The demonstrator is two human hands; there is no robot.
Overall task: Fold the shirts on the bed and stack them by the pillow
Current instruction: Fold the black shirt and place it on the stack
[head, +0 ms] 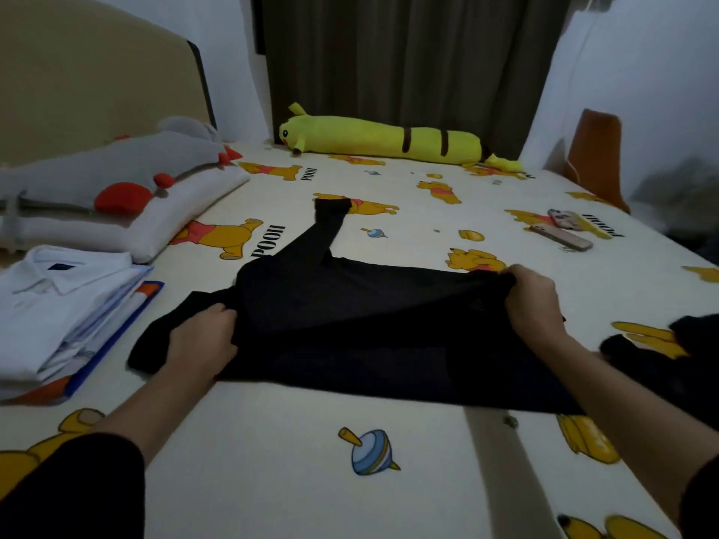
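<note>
A black shirt (350, 317) lies spread across the middle of the bed (295, 453), one long sleeve stretching toward the far side. The left hand (204, 336) grips the shirt's left part, fingers (223, 311) curled into the cloth. The right hand (531, 295) holds the shirt's right edge, its fingers bent over a bunched fold. At the near left, a stack of folded shirts (58, 317) with a white collared one on top sits just beside the white pillow (167, 215), which carries a grey plush toy (109, 169). More black clothing (681, 355) lies at the right edge. A long yellow plush (373, 140) rests along the far side, and a phone (562, 237) lies on the far right.
</note>
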